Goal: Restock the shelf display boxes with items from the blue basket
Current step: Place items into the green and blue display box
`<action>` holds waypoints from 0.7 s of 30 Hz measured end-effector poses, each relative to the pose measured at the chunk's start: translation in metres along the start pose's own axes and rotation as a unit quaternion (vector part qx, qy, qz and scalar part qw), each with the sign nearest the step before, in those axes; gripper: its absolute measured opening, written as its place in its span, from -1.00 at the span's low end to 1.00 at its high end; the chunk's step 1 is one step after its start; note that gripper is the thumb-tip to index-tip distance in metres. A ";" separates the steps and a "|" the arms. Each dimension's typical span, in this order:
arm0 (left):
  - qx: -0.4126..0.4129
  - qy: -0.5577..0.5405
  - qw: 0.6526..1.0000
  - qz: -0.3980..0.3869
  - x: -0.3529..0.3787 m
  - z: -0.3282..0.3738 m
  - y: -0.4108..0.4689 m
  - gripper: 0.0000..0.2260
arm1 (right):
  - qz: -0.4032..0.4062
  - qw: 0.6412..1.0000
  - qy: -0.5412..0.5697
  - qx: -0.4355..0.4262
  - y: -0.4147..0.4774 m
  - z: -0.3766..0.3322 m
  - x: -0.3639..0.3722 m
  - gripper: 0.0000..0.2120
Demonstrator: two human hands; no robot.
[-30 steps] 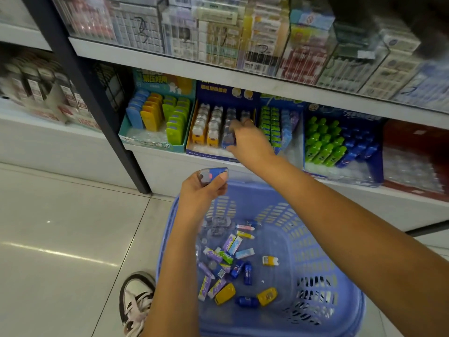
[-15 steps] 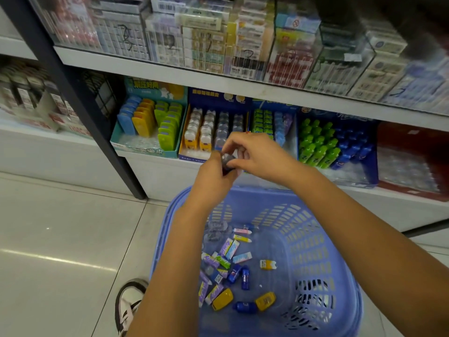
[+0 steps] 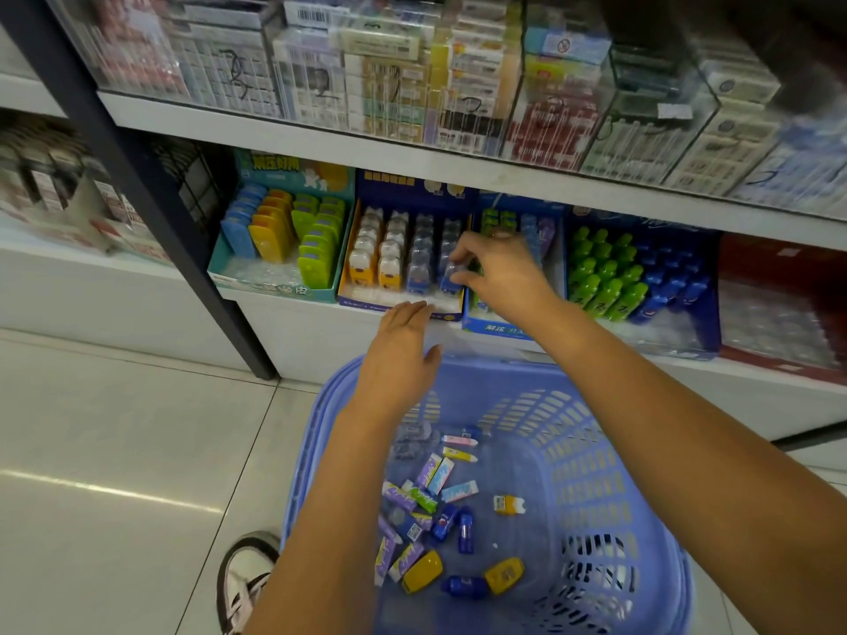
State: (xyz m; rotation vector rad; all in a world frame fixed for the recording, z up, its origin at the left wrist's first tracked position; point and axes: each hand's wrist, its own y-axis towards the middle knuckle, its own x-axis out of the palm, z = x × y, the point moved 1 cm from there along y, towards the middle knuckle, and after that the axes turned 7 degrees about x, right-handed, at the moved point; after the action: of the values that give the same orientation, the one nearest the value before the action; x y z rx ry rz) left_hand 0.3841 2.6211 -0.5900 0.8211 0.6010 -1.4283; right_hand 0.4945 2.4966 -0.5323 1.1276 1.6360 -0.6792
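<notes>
A blue basket (image 3: 641, 451) stands on the floor below me, with several small loose items (image 3: 440, 511) on its bottom. On the lower shelf stands a display box (image 3: 398, 302) with yellow and blue capped items in rows. My right hand (image 3: 497, 272) pinches a small blue item with a clear cap (image 3: 449, 277) at the front of that box's right row. My left hand (image 3: 403, 350) hovers over the basket's far rim, just below the box's front edge, with relaxed fingers and nothing in it.
Left of that box stands a teal display box (image 3: 270, 286) with blue, yellow and green items. To the right stand a box with a blue front (image 3: 499, 327) and a box of green and blue bottles (image 3: 641, 277). A dark upright post (image 3: 151, 185) stands at the left. My shoe (image 3: 247, 579) rests on the tiled floor.
My right hand took the blue item from my left hand and moved it up into the display box's right row. My left hand has let go and dropped toward the basket.
</notes>
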 end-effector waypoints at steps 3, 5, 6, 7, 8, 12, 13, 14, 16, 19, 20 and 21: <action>0.002 -0.004 1.000 -0.006 0.000 -0.002 0.000 -0.49 | -0.011 1.000 0.028 0.006 0.005 -0.002 0.001 -0.79; 0.003 -0.007 1.000 -0.007 0.000 -0.002 0.000 -0.49 | -0.011 0.999 0.049 0.015 0.007 -0.004 0.001 -0.79; 0.003 -0.007 1.000 -0.006 0.000 -0.002 0.000 -0.48 | -0.012 0.998 0.052 0.018 0.007 -0.004 0.001 -0.79; 0.004 -0.008 1.000 -0.007 0.000 -0.002 0.000 -0.48 | -0.016 0.998 0.052 0.019 0.007 -0.004 0.002 -0.79; 0.005 -0.009 1.000 -0.007 0.000 -0.002 0.000 -0.48 | -0.018 0.999 0.048 0.016 0.007 -0.005 0.003 -0.78; 0.004 -0.011 1.000 -0.011 0.000 -0.003 0.000 -0.49 | 0.002 1.000 0.006 -0.008 0.004 -0.007 0.005 -0.74; 0.003 -0.010 1.000 -0.014 -0.001 -0.003 0.000 -0.49 | 0.009 1.000 -0.011 -0.008 0.004 -0.007 0.004 -0.73; 0.001 -0.013 1.000 -0.014 -0.001 -0.003 0.000 -0.49 | 0.013 1.000 -0.027 -0.008 0.004 -0.007 0.004 -0.72; 0.004 -0.036 0.999 0.011 -0.002 0.000 -0.003 -0.54 | 0.008 0.999 -0.050 -0.004 0.008 -0.008 0.003 -0.71; 0.003 -0.109 0.985 0.132 0.004 0.003 -0.017 -0.73 | 0.022 0.999 -0.039 -0.009 0.001 -0.010 0.007 -0.67; -0.011 -0.129 0.980 0.149 0.011 0.000 -0.024 -0.79 | 0.043 0.999 -0.018 -0.012 -0.008 -0.009 0.011 -0.66; -0.035 -0.135 0.980 0.140 0.020 -0.005 -0.029 -0.83 | 0.064 0.998 0.017 -0.011 -0.022 -0.007 0.018 -0.67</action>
State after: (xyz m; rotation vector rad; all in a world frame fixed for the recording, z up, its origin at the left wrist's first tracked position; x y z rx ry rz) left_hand 0.3570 2.6136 -0.6127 0.6141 0.3116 -1.2258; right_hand 0.4707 2.4998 -0.5482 1.2218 1.5807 -0.5625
